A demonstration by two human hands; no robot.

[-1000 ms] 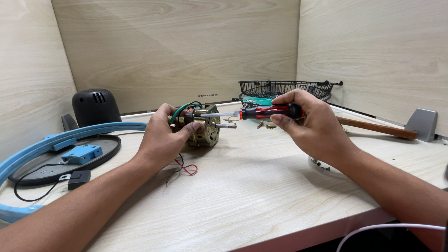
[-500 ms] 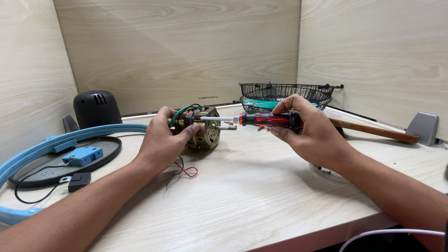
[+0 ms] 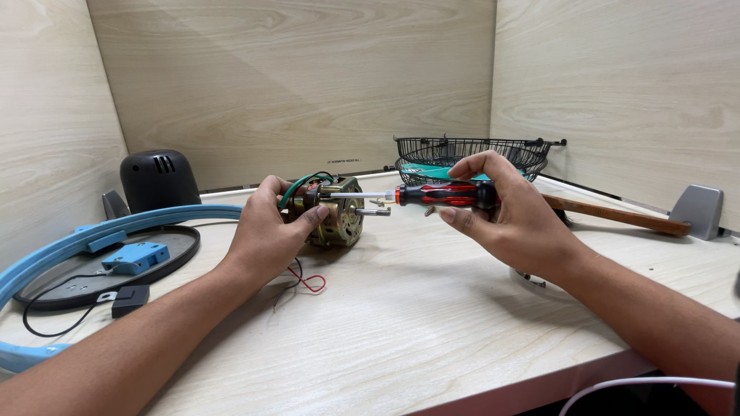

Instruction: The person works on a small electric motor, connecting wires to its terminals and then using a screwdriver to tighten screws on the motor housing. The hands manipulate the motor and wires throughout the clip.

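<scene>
Brassy metal fan motor [image 3: 335,212] sits clamped in my left hand [image 3: 266,231] on the pale wooden table [image 3: 401,323]. At three o'clock from it, my right hand [image 3: 505,216] grips a red-and-black screwdriver [image 3: 443,194], tip at the motor.

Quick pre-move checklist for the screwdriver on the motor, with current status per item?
1. Motor held steady: ok, the left hand grips it from the side as it rests on the table.
2. Screwdriver gripped: ok, the right hand wraps its red and black handle.
3. Tip seated in a screw: cannot tell, the shaft reaches the top of the motor but the tip is hidden there.
4. Shaft level: ok, it runs about horizontal.
5. Wires out of the way: ok, the red and black ones trail under the motor, away from the shaft.
6. Fingers clear of the tip: cannot tell, the left thumb lies close to it.
</scene>
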